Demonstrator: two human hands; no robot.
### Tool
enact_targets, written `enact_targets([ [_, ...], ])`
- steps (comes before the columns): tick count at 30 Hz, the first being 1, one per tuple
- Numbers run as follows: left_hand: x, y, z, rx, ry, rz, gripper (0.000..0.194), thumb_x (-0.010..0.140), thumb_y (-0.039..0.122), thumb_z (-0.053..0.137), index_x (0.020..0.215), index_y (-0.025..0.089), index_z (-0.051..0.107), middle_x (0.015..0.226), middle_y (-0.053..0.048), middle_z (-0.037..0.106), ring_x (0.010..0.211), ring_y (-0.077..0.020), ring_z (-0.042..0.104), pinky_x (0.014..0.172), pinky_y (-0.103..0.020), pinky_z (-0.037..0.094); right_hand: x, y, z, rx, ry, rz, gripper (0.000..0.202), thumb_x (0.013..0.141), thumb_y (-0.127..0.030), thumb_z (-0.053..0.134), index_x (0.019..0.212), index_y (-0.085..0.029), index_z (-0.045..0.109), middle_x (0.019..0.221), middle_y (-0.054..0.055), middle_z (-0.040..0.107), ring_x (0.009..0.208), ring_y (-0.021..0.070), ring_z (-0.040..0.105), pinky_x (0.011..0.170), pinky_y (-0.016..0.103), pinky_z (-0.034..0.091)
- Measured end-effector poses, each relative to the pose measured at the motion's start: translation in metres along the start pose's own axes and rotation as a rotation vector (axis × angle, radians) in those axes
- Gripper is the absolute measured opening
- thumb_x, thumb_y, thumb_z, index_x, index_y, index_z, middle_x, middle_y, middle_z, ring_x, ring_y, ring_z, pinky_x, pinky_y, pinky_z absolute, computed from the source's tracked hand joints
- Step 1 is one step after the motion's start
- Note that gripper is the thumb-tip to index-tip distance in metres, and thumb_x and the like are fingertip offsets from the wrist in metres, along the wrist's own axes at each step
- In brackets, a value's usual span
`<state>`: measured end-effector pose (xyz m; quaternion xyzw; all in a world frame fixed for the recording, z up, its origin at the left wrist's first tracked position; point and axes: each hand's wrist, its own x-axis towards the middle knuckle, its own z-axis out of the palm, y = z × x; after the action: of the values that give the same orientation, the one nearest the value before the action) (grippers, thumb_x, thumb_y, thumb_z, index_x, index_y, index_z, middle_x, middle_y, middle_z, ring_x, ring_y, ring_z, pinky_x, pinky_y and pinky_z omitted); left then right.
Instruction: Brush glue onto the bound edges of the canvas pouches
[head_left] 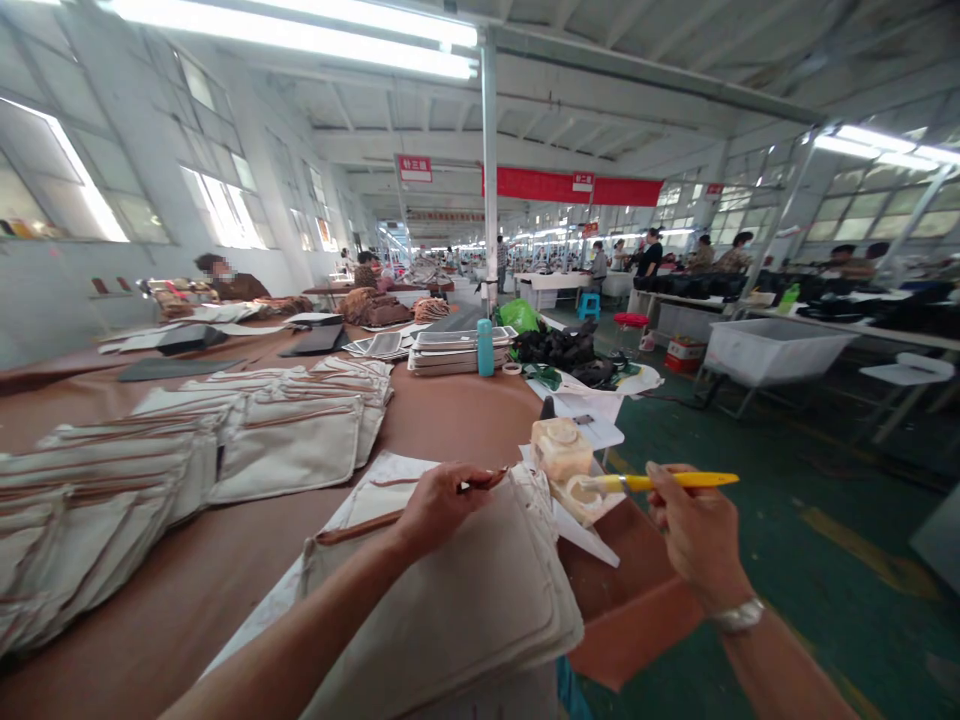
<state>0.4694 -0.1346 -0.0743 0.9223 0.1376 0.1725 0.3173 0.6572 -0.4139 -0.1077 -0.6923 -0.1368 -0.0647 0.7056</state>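
Note:
My left hand (pixel 442 505) lies over a stack of pale fabric pieces (pixel 480 590), its fingers closed on the brown trim (pixel 491 480) at the top piece's upper edge. Over at the right, my right hand (pixel 694 525) grips a yellow-handled brush (pixel 697 480). The brush points left, and its tip is over the opening of a glue-stained container (pixel 592 500). The stained container's taller block-shaped part (pixel 561 447) stands just behind that opening.
Rows of pale pieces (pixel 292 440) cover the left of the brown table (pixel 457 410). A teal bottle (pixel 485 348) stands by stacked panels (pixel 450 355) and black material (pixel 562 350). A white bin (pixel 776 345) is at the right. People work farther back.

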Motion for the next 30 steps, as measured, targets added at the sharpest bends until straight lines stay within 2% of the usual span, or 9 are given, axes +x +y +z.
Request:
enact_targets([
  [2, -0.008, 0.0, 0.005, 0.052, 0.101, 0.136, 0.022, 0.086, 0.026, 0.064, 0.103, 0.024, 0.077, 0.095, -0.002, 0.076, 0.087, -0.0179, 0.064, 0.082, -0.026, 0.045, -0.009, -0.03, 0.007, 0.117, -0.068, -0.021, 0.046, 0.079, -0.062, 0.074, 0.09, -0.018, 0.065, 0.061, -0.001, 0.058, 0.048, 0.014, 0.049, 0.042, 0.024, 0.038],
  [5, -0.018, -0.003, 0.016, 0.143, 0.238, 0.266, 0.016, 0.088, 0.02, 0.063, 0.092, 0.025, 0.078, 0.092, -0.003, 0.076, 0.087, -0.0189, 0.063, 0.083, -0.029, 0.046, -0.025, -0.065, 0.017, 0.234, -0.164, -0.045, 0.04, 0.081, -0.055, 0.077, 0.09, -0.019, 0.063, 0.064, -0.002, 0.056, 0.049, 0.0113, 0.047, 0.044, 0.022, 0.037],
  [9, -0.031, -0.003, 0.027, 0.145, 0.35, 0.19, 0.011, 0.086, 0.02, 0.063, 0.086, 0.024, 0.074, 0.104, -0.005, 0.073, 0.098, -0.0223, 0.062, 0.089, -0.034, 0.044, -0.049, -0.082, 0.021, 0.393, -0.243, -0.033, 0.031, 0.085, -0.044, 0.079, 0.089, -0.018, 0.064, 0.062, -0.003, 0.054, 0.048, 0.0086, 0.043, 0.043, 0.018, 0.034],
  [13, -0.043, 0.006, 0.025, 0.022, 0.239, 0.04, 0.009, 0.085, 0.02, 0.059, 0.087, 0.02, 0.068, 0.079, -0.001, 0.07, 0.073, -0.0172, 0.061, 0.071, -0.027, 0.044, -0.065, -0.082, 0.015, 0.375, -0.241, -0.043, 0.027, 0.087, -0.041, 0.079, 0.092, -0.018, 0.065, 0.064, -0.002, 0.056, 0.05, 0.0089, 0.045, 0.044, 0.018, 0.036],
  [16, -0.049, 0.011, 0.019, -0.1, 0.146, 0.001, 0.015, 0.081, 0.024, 0.062, 0.093, 0.018, 0.069, 0.076, 0.001, 0.068, 0.067, -0.015, 0.06, 0.062, -0.023, 0.042, -0.072, -0.085, 0.01, 0.344, -0.244, -0.09, 0.026, 0.088, -0.041, 0.077, 0.092, -0.018, 0.065, 0.066, -0.001, 0.057, 0.051, 0.0095, 0.046, 0.045, 0.018, 0.037],
  [19, -0.055, 0.013, 0.014, -0.303, -0.002, -0.075, 0.027, 0.082, 0.031, 0.06, 0.102, 0.016, 0.072, 0.082, 0.0, 0.07, 0.073, -0.016, 0.061, 0.064, -0.023, 0.042, -0.078, -0.093, 0.009, 0.28, -0.302, -0.14, 0.024, 0.09, -0.04, 0.074, 0.09, -0.019, 0.063, 0.063, -0.002, 0.056, 0.05, 0.0096, 0.045, 0.045, 0.019, 0.036],
  [22, -0.065, 0.014, 0.009, -0.371, -0.116, -0.103, 0.027, 0.083, 0.034, 0.058, 0.09, 0.014, 0.076, 0.078, 0.0, 0.068, 0.072, -0.016, 0.058, 0.064, -0.024, 0.038, -0.087, -0.099, 0.009, 0.146, -0.336, -0.194, 0.023, 0.093, -0.04, 0.071, 0.088, -0.019, 0.062, 0.062, -0.002, 0.055, 0.05, 0.0107, 0.045, 0.046, 0.021, 0.035],
  [27, -0.087, 0.028, -0.004, -0.449, -0.191, -0.106, 0.033, 0.084, 0.042, 0.06, 0.095, 0.015, 0.076, 0.085, -0.002, 0.07, 0.078, -0.0177, 0.059, 0.068, -0.024, 0.041, -0.105, -0.103, 0.012, 0.135, -0.412, -0.252, 0.021, 0.093, -0.038, 0.068, 0.083, -0.02, 0.061, 0.067, -0.002, 0.052, 0.053, 0.0117, 0.042, 0.046, 0.022, 0.033],
  [30, -0.098, 0.04, -0.014, -0.477, -0.198, -0.073, 0.034, 0.083, 0.044, 0.062, 0.093, 0.015, 0.077, 0.093, -0.005, 0.071, 0.087, -0.0201, 0.061, 0.076, -0.025, 0.044, -0.117, -0.103, 0.021, 0.197, -0.495, -0.296, 0.016, 0.092, -0.033, 0.067, 0.083, -0.021, 0.062, 0.078, 0.001, 0.055, 0.062, 0.0144, 0.047, 0.052, 0.023, 0.039],
])
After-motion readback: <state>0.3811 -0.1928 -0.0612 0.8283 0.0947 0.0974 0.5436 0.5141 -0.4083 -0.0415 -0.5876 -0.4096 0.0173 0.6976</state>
